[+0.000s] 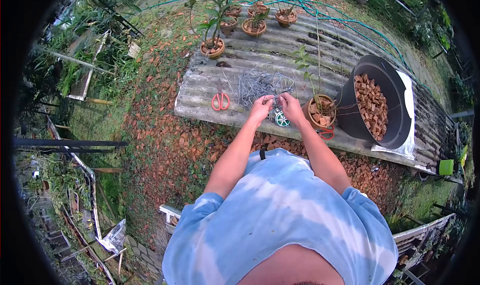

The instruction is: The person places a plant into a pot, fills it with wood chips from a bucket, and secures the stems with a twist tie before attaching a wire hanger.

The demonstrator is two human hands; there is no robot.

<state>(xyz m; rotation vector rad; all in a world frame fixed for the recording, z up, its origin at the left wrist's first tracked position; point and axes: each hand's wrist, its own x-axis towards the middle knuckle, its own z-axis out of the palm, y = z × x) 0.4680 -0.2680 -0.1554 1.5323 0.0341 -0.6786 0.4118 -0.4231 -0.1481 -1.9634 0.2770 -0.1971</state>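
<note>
Both hands together over bench (200,105): left hand (261,107) and right hand (291,107), each grip pinched on a thin wire piece (275,99), held just above green wire spool (282,119). Wire not yet on the plant, I judge. Just beside right hand: small potted plant (320,112), chips in. Beyond: wire pile (252,85), orange scissors (220,101), black tub (375,102) of chips. Far end: finished-looking pots (254,27).

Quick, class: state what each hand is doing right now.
Left hand: fingers pinched, apparently on thin wire; too small to confirm.
Right hand: the same, meeting the left.
</note>
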